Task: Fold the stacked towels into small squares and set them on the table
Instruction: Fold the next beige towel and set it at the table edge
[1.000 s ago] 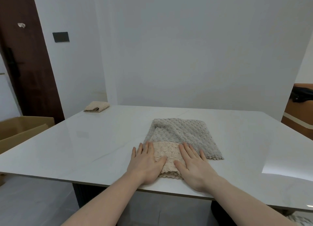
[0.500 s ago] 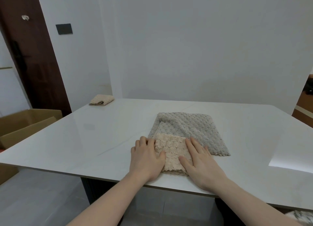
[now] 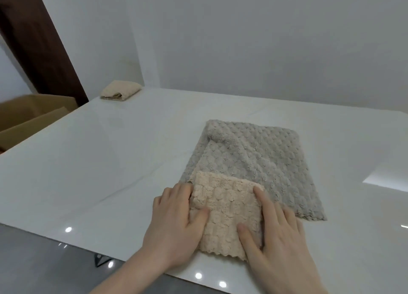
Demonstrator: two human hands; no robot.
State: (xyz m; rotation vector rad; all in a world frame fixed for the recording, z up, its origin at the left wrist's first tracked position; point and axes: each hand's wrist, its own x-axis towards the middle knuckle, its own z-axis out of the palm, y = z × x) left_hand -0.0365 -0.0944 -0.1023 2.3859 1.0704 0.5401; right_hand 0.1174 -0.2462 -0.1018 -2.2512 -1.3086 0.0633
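Note:
A beige towel (image 3: 225,212), folded into a small square, lies on the near part of a larger grey towel (image 3: 254,159) spread on the white table (image 3: 110,165). My left hand (image 3: 176,223) lies at the square's left edge, fingers flat along the side and thumb on top. My right hand (image 3: 273,234) presses on its right edge with straight fingers, thumb on the cloth. Another folded beige towel (image 3: 121,91) sits at the table's far left corner.
A cardboard box (image 3: 28,115) stands on the floor left of the table. A dark wooden door (image 3: 39,42) is behind it. A white wall runs along the table's far edge. The table's near edge is just below my wrists.
My head has dropped closer to the table. Both hands have slid outward from the top of the beige square to its left and right edges.

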